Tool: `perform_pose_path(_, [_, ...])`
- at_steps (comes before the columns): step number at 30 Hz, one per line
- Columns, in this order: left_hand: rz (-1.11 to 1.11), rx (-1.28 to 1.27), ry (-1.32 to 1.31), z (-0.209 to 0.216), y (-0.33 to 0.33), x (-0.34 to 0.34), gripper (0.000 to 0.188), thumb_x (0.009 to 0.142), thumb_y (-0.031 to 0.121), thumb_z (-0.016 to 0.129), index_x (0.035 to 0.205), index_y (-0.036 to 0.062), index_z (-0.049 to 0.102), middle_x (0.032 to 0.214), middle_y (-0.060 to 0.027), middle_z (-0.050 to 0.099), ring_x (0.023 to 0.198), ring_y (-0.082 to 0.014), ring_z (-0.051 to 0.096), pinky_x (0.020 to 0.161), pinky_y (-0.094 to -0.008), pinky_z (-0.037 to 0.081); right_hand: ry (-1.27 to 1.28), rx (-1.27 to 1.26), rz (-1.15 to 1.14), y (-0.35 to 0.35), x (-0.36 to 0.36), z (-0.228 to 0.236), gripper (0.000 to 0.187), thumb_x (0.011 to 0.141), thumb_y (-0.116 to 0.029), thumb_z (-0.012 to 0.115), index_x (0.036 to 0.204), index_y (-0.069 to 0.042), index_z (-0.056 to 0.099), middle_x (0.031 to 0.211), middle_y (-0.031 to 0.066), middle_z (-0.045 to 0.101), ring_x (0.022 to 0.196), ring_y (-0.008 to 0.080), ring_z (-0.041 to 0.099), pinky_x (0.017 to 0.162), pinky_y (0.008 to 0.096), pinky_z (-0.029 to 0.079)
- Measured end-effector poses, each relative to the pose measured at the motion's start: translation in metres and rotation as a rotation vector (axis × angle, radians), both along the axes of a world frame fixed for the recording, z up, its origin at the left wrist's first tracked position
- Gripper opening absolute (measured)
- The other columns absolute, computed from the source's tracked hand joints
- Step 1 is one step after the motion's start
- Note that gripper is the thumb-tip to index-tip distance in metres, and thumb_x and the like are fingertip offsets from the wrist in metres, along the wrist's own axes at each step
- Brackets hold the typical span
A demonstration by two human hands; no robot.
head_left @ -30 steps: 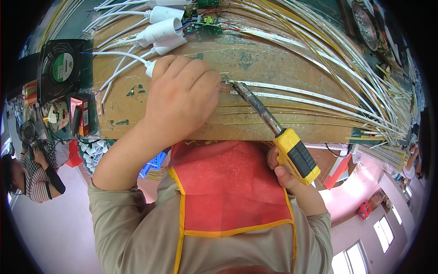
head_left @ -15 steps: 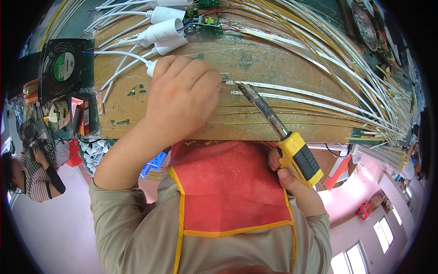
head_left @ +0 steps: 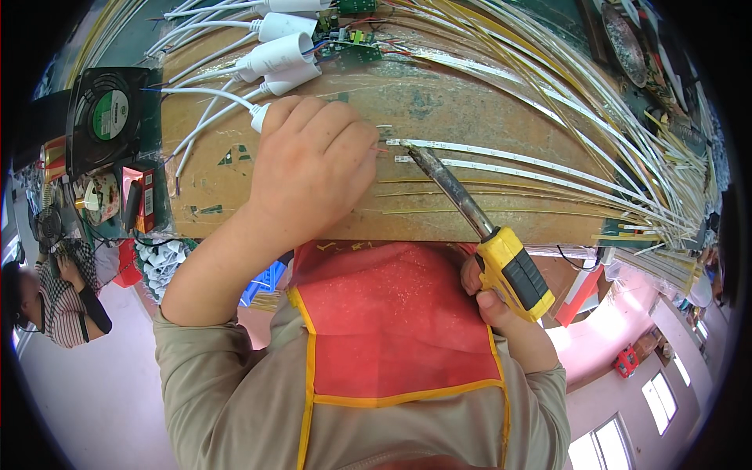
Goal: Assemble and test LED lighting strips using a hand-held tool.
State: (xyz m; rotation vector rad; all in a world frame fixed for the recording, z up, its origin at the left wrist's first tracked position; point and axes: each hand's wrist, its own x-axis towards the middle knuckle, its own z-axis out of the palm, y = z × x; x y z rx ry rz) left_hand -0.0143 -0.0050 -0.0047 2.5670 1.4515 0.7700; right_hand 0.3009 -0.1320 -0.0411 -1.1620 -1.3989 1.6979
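My left hand is closed over the wide end of a white plastic housing, whose tapered neck and white cable stick out on the left. Thin red wire shows past its fingertips, beside the end of a white LED strip. A soldering iron with a yellow and black handle is gripped in my right hand at the bench edge. Its dark tip rests at the strip's end, close to my left fingertips. A second LED strip lies just nearer. What the left fingertips pinch is hidden.
White housings with cables and a green circuit board lie at the back left. Bundled strips crowd the right. A black fan and red box stand left. Another person sits at far left.
Almost nothing differs. The left hand and the LED strip ends have shifted very slightly left; the iron's tip stays at the strip's end.
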Motion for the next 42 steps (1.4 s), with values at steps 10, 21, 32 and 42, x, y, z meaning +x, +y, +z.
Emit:
perform_pose_path(10, [-0.007,-0.003,-0.022,0.001,0.001,-0.001,0.017,0.074,0.009,0.076,0.089,0.0121,0.068,0.091,-0.0025,0.065,0.086,-0.0259,0.061,0.082,-0.041,0.045,-0.075,0.027,0.062,-0.001,0.004,-0.004,0.028,0.091,-0.032,0.074,0.086,-0.008,0.06,0.077,0.0062,0.06,0.066,0.0239,0.059,0.059,0.0348,0.046])
perform_pose_path(21, [-0.038,-0.062,-0.08,0.006,0.001,-0.002,0.018,0.076,0.008,0.078,0.091,0.0107,0.068,0.095,-0.004,0.067,0.087,-0.0277,0.062,0.082,-0.0413,0.045,-0.076,0.013,0.013,-0.003,0.001,-0.004,0.027,0.093,-0.033,0.072,0.086,-0.008,0.063,0.078,0.0064,0.061,0.07,0.0258,0.06,0.063,0.0365,0.047])
perform_pose_path(32, [-0.082,-0.084,-0.078,0.006,0.003,-0.005,0.016,0.08,0.009,0.077,0.093,0.0099,0.069,0.099,-0.0047,0.068,0.09,-0.0293,0.062,0.085,-0.0424,0.046,-0.098,0.022,0.026,-0.003,0.002,-0.002,0.028,0.094,-0.034,0.072,0.085,-0.008,0.063,0.079,0.0066,0.061,0.071,0.0266,0.06,0.064,0.0374,0.048])
perform_pose_path(42, [-0.083,-0.071,-0.046,0.004,0.004,-0.005,0.016,0.081,0.01,0.077,0.094,0.0101,0.069,0.101,-0.0045,0.067,0.092,-0.0292,0.063,0.087,-0.0427,0.046,-0.118,-0.007,0.016,-0.004,0.002,-0.002,0.03,0.092,-0.035,0.074,0.083,-0.009,0.062,0.077,0.0062,0.06,0.069,0.0263,0.059,0.062,0.0367,0.047])
